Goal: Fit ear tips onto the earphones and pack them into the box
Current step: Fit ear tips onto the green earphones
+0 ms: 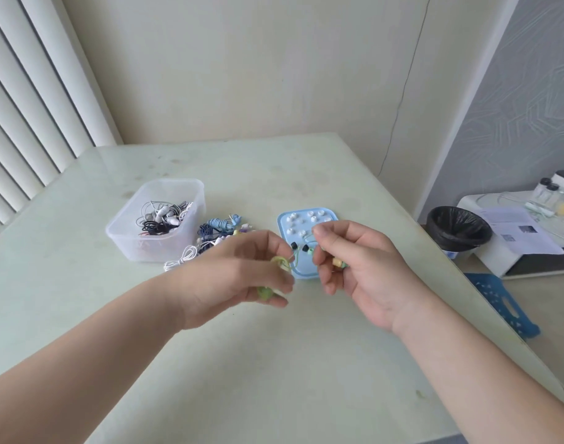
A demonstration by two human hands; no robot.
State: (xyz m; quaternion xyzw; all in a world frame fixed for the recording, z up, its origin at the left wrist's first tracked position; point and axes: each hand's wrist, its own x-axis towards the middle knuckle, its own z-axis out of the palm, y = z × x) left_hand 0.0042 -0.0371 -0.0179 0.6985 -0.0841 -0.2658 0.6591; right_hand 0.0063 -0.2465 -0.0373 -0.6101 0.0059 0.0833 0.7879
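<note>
My left hand point(242, 274) grips the coiled green cable point(279, 263) of a pair of earphones above the table. My right hand point(354, 261) pinches the other end of that cable, with a yellow-green part point(337, 262) held in its curled fingers. Two earbuds with black tips point(299, 247) dangle between my hands. Behind them lies a light blue lid point(301, 274) holding several white ear tips point(306, 221). A clear plastic box point(155, 219) with several bundled earphones stands at the left. A pile of loose earphones point(219, 232) lies beside it.
The pale green table point(274, 363) ends at the right, where a blue stool point(504, 302) stands on the floor. Farther right are a bin with a black bag point(458, 232) and a low white stand with papers and jars point(530, 229).
</note>
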